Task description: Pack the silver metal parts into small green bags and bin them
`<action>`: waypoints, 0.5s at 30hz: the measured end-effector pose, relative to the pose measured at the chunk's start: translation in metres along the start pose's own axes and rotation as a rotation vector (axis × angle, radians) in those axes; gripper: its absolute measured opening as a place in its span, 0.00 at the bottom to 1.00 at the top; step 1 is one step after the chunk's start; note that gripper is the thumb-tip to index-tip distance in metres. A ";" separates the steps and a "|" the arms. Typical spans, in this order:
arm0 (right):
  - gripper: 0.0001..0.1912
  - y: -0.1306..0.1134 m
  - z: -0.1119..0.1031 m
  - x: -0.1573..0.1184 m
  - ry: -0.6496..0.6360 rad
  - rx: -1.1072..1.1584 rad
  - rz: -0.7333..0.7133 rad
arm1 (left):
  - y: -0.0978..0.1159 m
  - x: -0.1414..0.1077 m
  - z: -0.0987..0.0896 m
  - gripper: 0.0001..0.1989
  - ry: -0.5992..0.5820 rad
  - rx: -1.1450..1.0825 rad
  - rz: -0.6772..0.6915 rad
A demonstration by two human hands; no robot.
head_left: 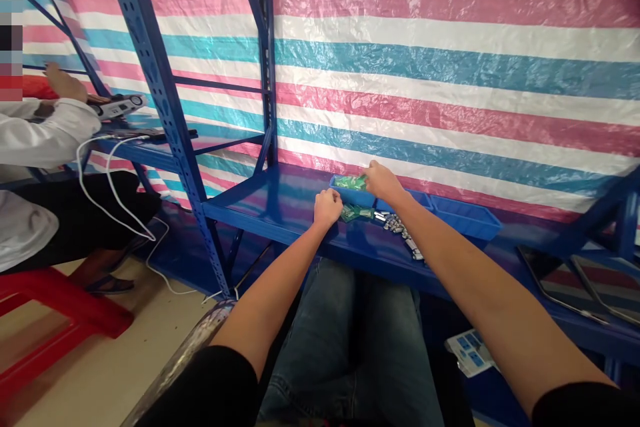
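My left hand rests at the shelf's front edge with its fingers curled closed; whatever lies between them is hidden. Right beside it lies a small green bag with silvery pieces in or on it. My right hand reaches over the left blue bin, its fingers pinched at a green packet at the bin's top. Small silvery metal parts lie in a loose pile on the shelf below my right forearm, which partly covers them.
More blue bins stand in a row to the right. Dark flat panels lie on the shelf at far right. A blue metal post rises on the left. Beyond it, another person's hand is near a white device.
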State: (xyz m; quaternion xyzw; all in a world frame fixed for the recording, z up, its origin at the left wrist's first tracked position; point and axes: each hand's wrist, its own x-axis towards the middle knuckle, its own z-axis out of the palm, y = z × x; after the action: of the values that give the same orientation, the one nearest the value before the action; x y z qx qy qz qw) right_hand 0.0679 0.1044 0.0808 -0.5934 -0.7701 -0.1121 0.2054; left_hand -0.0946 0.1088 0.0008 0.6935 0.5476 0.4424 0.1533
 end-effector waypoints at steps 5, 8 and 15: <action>0.14 -0.010 0.001 0.009 -0.117 -0.155 -0.067 | 0.006 -0.010 -0.006 0.09 -0.043 0.114 -0.026; 0.18 -0.010 0.005 0.014 -0.142 -0.194 -0.071 | 0.007 -0.012 -0.008 0.09 -0.061 0.146 -0.048; 0.14 -0.013 0.027 0.021 -0.181 -0.162 -0.035 | 0.008 -0.013 -0.003 0.10 -0.052 0.215 -0.100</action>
State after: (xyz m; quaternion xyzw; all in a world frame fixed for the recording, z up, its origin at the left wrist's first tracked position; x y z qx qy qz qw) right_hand 0.0464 0.1309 0.0667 -0.6022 -0.7842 -0.1236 0.0845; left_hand -0.0924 0.0936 0.0023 0.6890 0.6215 0.3550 0.1142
